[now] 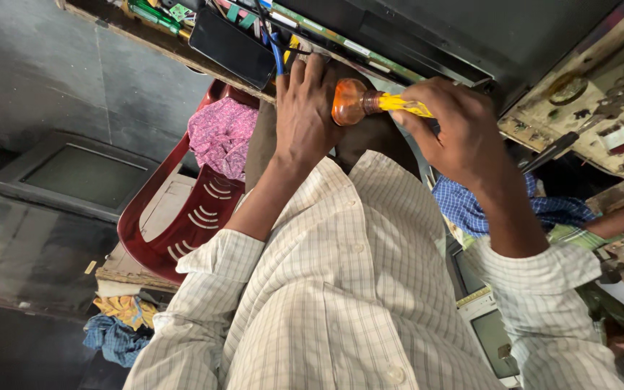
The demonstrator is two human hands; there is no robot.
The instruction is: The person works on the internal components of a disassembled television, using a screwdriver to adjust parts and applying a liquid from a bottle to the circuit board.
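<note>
I'm looking straight down over a checked shirt [341, 289] and both bare hands are up at the edge of the desk [146, 32]. My right hand [453, 130] has its grip wrapped around a screwdriver [370, 103], fingers curled over the yellow part of the handle while the orange translucent butt end pokes out toward the other hand. My left hand [308, 108] lies flat with fingers stretched up to the desk edge, its grip loose and clamped on nothing, the palm side just beside that orange end; whether they touch I can't tell. The fingertips reach in among blue and yellow wires [279, 54], next to a dark phone [231, 45] lying on the desk. Above the screwdriver sits a big black housing [471, 29] with a strip of circuit board along its lower edge. Down to the left, a red plastic chair [182, 224] carries a pink cloth [222, 133], and an old grey monitor [74, 177] rests on the floor beyond it.
</note>
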